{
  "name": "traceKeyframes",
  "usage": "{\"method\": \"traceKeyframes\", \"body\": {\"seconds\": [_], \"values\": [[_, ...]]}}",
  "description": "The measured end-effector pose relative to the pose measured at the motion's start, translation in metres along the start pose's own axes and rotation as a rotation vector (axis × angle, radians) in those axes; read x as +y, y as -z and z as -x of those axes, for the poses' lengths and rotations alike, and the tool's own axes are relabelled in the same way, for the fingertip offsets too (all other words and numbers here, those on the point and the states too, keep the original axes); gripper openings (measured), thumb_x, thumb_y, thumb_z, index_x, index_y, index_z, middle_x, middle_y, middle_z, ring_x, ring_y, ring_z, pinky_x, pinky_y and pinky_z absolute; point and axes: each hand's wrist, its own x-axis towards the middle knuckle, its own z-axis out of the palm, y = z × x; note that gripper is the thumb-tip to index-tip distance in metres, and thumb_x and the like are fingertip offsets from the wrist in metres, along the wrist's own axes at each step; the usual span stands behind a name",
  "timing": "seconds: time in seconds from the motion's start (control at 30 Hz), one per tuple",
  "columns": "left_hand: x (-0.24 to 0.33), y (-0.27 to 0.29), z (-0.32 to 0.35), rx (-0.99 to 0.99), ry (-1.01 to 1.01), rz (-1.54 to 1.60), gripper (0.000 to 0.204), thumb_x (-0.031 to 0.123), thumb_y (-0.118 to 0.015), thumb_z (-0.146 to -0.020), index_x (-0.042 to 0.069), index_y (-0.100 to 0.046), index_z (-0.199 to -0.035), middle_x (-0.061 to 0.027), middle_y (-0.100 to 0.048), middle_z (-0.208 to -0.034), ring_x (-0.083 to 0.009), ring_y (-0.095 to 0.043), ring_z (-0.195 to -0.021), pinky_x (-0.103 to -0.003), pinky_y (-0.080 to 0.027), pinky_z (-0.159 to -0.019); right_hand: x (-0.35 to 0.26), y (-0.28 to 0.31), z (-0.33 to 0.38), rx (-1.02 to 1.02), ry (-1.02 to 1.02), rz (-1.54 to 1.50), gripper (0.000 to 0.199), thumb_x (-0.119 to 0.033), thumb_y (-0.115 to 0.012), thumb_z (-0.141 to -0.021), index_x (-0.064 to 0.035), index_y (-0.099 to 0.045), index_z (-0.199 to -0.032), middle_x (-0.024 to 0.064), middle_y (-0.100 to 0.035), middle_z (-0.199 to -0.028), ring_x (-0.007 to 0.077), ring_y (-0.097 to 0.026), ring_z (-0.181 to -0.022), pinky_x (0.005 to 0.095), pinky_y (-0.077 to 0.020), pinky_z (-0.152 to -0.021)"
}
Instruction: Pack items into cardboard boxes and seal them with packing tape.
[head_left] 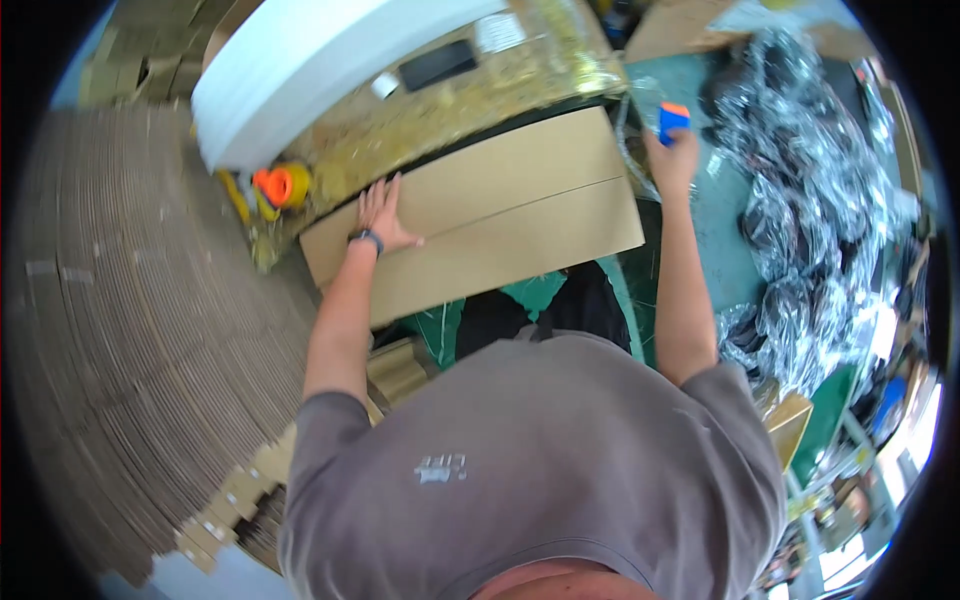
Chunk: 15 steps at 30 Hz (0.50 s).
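Apparently, the box (500,215) is lying along the near edge of the counter (385,145), flaps meeting but the seam (520,211) seemingly untaped, while the left hand (384,216) is resting spread and empty atop its left part and the right hand (674,158) is gripping a blue-and-orange tool (674,123).

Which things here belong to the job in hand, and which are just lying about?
Apparently in use:
cardboard box, under the left hand
blue-and-orange object, in the right hand

Apparently just lying about:
orange roll
dark flat object
plastic-wrapped bundles
stacked cardboard
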Motion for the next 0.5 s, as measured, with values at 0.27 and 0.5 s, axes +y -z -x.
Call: {"method": "traceKeyframes", "body": {"seconds": [0.27, 0.5], "values": [[-0.019, -0.021, 0.077, 0.233, -0.044, 0.139, 0.155, 0.061, -0.106, -0.048, 0.021, -0.030, -0.177, -0.0296, -0.043, -0.165, -0.0504, -0.038, -0.156, -0.063, -0.025, -0.133, -0.314, -0.020, 0.154, -0.493, 0.090, -0.482, 0.053, -0.040, -0.086, -0.095, -0.0012, -0.078, -0.130, 0.0172, -0.081, -0.114, 0.0260, -0.076, -0.099, 0.0392, -0.0598, -0.091], [-0.001, -0.023, 0.153, 0.400, -0.080, 0.197, 0.147, 0.053, -0.107, -0.047, 0.028, -0.038, -0.174, -0.0249, -0.049, -0.158, -0.0456, -0.042, -0.153, -0.062, -0.027, -0.133, -0.422, -0.196, 0.152, -1.323, 0.126, 0.529, 0.053, -0.050, -0.076, -0.089, -0.0047, -0.081, -0.116, 0.0160, -0.083, -0.099, 0.0370, -0.079, -0.087, 0.0497, -0.0627, -0.084]]}}
